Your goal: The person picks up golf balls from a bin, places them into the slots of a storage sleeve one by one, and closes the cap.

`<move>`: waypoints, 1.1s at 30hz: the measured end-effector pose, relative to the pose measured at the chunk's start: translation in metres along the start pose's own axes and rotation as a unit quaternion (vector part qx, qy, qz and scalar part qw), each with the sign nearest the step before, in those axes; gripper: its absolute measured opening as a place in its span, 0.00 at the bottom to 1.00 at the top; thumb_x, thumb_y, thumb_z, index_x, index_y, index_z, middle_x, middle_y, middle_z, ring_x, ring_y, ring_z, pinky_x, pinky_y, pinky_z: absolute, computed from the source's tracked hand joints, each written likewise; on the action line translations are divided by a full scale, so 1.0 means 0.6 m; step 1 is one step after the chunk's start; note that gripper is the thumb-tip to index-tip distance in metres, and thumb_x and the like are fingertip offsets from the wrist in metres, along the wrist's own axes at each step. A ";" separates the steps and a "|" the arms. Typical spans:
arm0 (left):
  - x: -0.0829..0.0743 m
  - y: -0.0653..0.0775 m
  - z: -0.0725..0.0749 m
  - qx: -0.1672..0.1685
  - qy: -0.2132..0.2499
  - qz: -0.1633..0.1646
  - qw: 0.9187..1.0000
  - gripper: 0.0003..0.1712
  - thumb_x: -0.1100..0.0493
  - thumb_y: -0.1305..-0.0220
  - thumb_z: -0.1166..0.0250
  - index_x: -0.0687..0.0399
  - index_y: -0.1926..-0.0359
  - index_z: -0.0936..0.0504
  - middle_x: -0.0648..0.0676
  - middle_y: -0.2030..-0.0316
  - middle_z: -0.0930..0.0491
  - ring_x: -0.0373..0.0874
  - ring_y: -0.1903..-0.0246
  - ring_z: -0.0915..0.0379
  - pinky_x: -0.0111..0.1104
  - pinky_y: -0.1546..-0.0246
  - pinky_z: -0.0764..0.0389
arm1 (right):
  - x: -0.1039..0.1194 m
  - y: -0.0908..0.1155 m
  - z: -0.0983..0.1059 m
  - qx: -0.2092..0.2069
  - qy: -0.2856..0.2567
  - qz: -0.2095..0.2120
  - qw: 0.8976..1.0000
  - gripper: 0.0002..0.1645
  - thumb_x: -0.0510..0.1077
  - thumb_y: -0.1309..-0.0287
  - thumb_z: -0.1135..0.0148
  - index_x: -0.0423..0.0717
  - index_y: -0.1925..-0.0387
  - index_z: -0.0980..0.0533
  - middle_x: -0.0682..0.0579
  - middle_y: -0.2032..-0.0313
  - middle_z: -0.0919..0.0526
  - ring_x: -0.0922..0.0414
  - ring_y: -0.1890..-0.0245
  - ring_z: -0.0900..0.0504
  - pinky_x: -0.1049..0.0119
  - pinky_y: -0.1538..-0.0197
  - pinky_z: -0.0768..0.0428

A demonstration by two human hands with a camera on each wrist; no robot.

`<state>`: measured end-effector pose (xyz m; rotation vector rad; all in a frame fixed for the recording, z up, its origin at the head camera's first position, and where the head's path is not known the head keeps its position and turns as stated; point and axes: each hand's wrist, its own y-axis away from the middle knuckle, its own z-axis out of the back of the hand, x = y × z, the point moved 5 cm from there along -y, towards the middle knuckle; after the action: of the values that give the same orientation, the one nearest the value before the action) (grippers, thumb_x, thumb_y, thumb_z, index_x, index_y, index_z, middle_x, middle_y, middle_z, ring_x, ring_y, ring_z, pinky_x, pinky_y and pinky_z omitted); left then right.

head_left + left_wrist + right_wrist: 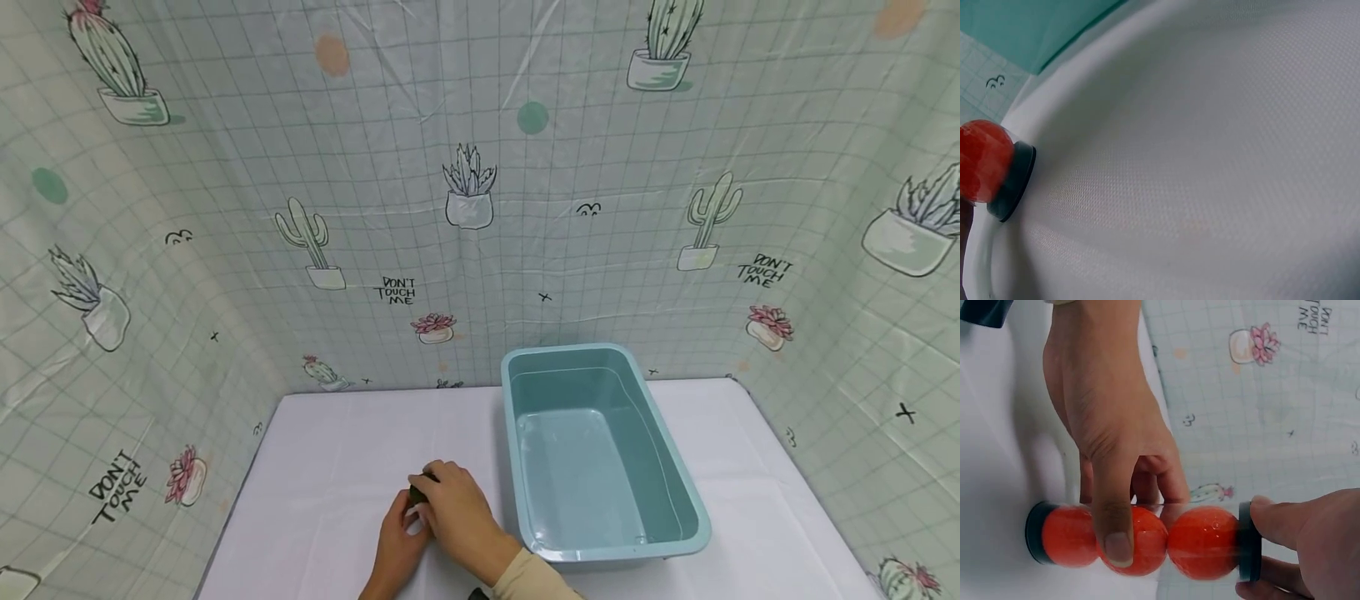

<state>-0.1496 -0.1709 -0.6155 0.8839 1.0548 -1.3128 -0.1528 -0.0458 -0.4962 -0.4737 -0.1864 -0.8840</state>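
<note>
A clear tube with three orange-red balls [1202,542] inside stands upright on the white tabletop, a dark cap at each end. My left hand [401,542] grips the tube around its middle, the thumb lying across the centre ball in the right wrist view. From above, my right hand [461,508] pinches the dark top cap [1249,541] between thumb and fingers. The head view shows only a bit of the dark cap between the hands; they hide the balls there. At the left edge of the left wrist view appear a red ball [984,159] and the dark bottom cap [1013,182].
Right of the hands stands a light blue plastic basin [577,467], with nothing inside. A white cloth [300,500] covers the table. Grid-patterned curtains [525,250] with cactus drawings enclose the back and both sides. A small dark object [477,594] shows by the beige sleeve.
</note>
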 end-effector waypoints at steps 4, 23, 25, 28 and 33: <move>0.001 0.001 0.000 -0.004 0.007 0.003 1.000 0.21 0.69 0.37 0.28 0.63 0.44 0.22 0.61 0.42 0.20 0.41 0.41 0.26 0.29 0.40 0.18 | -0.002 0.008 0.008 0.000 -0.020 -0.010 1.000 0.23 0.41 0.36 0.26 0.45 0.40 0.17 0.46 0.42 0.17 0.50 0.42 0.18 0.58 0.38 0.18; 0.005 0.002 0.005 -0.023 0.008 -0.004 1.000 0.27 0.64 0.43 0.20 0.62 0.46 0.21 0.57 0.49 0.17 0.33 0.46 0.23 0.32 0.40 0.18 | -0.033 0.064 0.129 -0.062 -0.078 -0.035 0.994 0.21 0.40 0.35 0.27 0.45 0.41 0.17 0.47 0.42 0.17 0.49 0.40 0.20 0.46 0.38 0.20; 0.006 0.002 0.004 -0.021 0.005 -0.001 1.000 0.27 0.64 0.43 0.20 0.62 0.46 0.22 0.57 0.49 0.18 0.36 0.46 0.23 0.34 0.40 0.18 | -0.044 0.070 0.140 -0.074 -0.079 -0.044 0.993 0.21 0.39 0.37 0.26 0.45 0.42 0.16 0.47 0.42 0.17 0.48 0.40 0.20 0.44 0.38 0.20; 0.007 0.001 0.002 -0.017 0.004 0.005 1.000 0.27 0.64 0.44 0.19 0.62 0.45 0.22 0.57 0.49 0.18 0.39 0.45 0.23 0.36 0.39 0.18 | -0.060 0.080 0.156 -0.090 -0.075 -0.056 0.992 0.20 0.38 0.39 0.25 0.44 0.45 0.16 0.48 0.43 0.16 0.47 0.41 0.20 0.43 0.39 0.20; 0.008 0.001 -0.002 -0.008 0.015 0.012 1.000 0.28 0.63 0.43 0.19 0.62 0.45 0.22 0.57 0.49 0.18 0.42 0.45 0.22 0.35 0.38 0.18 | -0.085 0.102 0.184 -0.111 -0.071 -0.071 0.989 0.21 0.36 0.41 0.24 0.43 0.45 0.15 0.47 0.44 0.16 0.46 0.41 0.20 0.43 0.40 0.21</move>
<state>-0.1494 -0.1711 -0.6206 0.9044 1.0741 -1.2727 -0.1334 0.0747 -0.4363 -0.7389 -0.2567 -1.0160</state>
